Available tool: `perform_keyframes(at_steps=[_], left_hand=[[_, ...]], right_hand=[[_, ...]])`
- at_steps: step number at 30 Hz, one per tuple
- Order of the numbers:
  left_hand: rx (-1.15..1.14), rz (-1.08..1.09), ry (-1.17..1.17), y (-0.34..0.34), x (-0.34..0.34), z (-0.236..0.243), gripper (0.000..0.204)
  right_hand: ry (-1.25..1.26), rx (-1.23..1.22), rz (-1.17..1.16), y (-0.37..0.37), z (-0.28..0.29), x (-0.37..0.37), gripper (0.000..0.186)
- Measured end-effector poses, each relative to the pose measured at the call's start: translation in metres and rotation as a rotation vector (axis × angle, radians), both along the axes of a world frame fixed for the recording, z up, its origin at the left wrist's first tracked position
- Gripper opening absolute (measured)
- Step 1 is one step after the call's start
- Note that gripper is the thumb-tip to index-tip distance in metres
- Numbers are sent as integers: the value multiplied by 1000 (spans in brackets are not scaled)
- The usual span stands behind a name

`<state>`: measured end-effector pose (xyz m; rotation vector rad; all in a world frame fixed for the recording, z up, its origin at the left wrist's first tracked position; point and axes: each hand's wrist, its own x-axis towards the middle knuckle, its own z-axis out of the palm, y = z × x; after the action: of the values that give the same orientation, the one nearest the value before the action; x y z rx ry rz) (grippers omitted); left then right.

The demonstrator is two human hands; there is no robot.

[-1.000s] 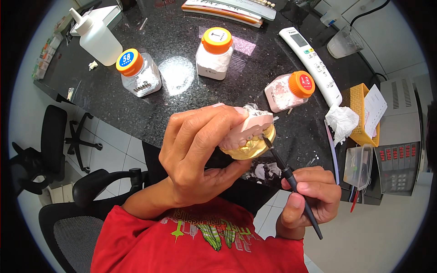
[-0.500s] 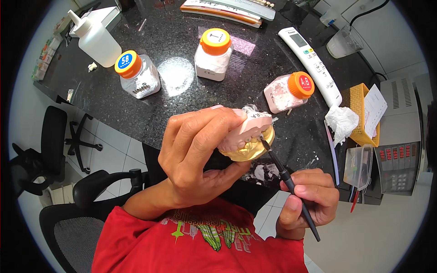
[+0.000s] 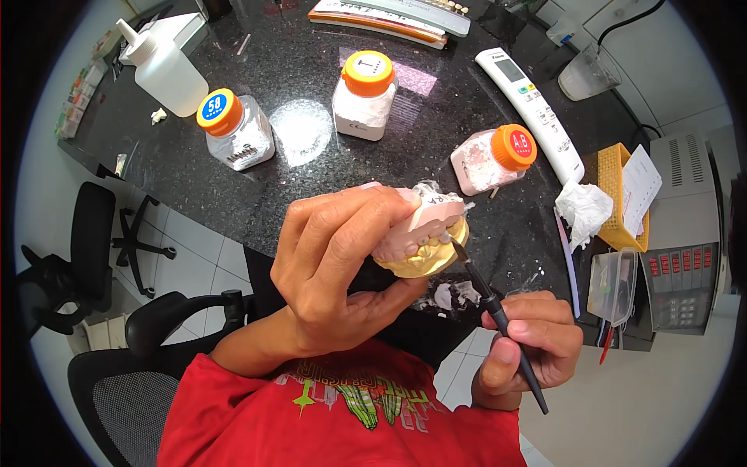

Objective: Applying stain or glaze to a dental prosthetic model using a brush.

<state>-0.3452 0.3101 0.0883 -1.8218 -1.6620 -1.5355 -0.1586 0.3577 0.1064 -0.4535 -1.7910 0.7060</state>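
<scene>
- While holding up the model (image 3: 426, 227) of teeth in the left hand (image 3: 334, 249), pinching the thin black tool (image 3: 489, 296) in the right hand (image 3: 537, 342).
- Held in the air, in front of the red shirt (image 3: 334, 412), at the near edge of the black table (image 3: 233, 194).
- In pink above and yellow below, with little teeth between.
- With the left hand, squeezing the model between bent fingers on top, pressed side by side, and a thumb underneath.
- With the right hand, pinching the tool's handle between thumb and curled fingers, close together.
- Pointing the tip up and left, at the yellow part. Can't tell about touching or just being very near.
- Past the model, on the table: blue-label jar (image 3: 247, 138), white-label jar (image 3: 362, 109) and red-label jar (image 3: 478, 163), all with orange lids and pale powder inside.
- Nearest to the model: the red-label jar.
- At the left: a white bottle (image 3: 173, 82) with a pointy top, just beside the blue-label jar.
- At the right: a white remote (image 3: 533, 113), then a crumpled tissue (image 3: 583, 208) touching or near a yellow basket (image 3: 613, 191) with paper (image 3: 642, 187) in it.
- Lower down there: a clear box (image 3: 611, 286), beside a gray machine (image 3: 685, 284) with red lights.
- At the lower left: a black chair (image 3: 140, 401).
</scene>
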Motion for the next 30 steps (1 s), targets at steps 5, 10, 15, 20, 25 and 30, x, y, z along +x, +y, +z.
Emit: perform_keyframes(at_steps=[5, 10, 15, 20, 25, 30], left_hand=[[-13, -4, -1, -1, -1, 1, 59], [-10, 1, 1, -1, 0, 1, 59], [2, -2, 6, 1, 1, 2, 59], [35, 42, -63, 2, 2, 3, 55], [26, 40, -58, 1, 2, 2, 56], [41, 32, -82, 3, 4, 0, 57]], right_hand=[[-11, 7, -5, 0, -1, -2, 19], [-15, 13, -4, 0, -1, -1, 19], [16, -4, -9, -1, 0, -1, 20], [-14, -7, -14, -1, -1, -2, 20], [-28, -5, 6, 0, 0, -1, 20], [-14, -13, 17, 2, 1, 3, 21]])
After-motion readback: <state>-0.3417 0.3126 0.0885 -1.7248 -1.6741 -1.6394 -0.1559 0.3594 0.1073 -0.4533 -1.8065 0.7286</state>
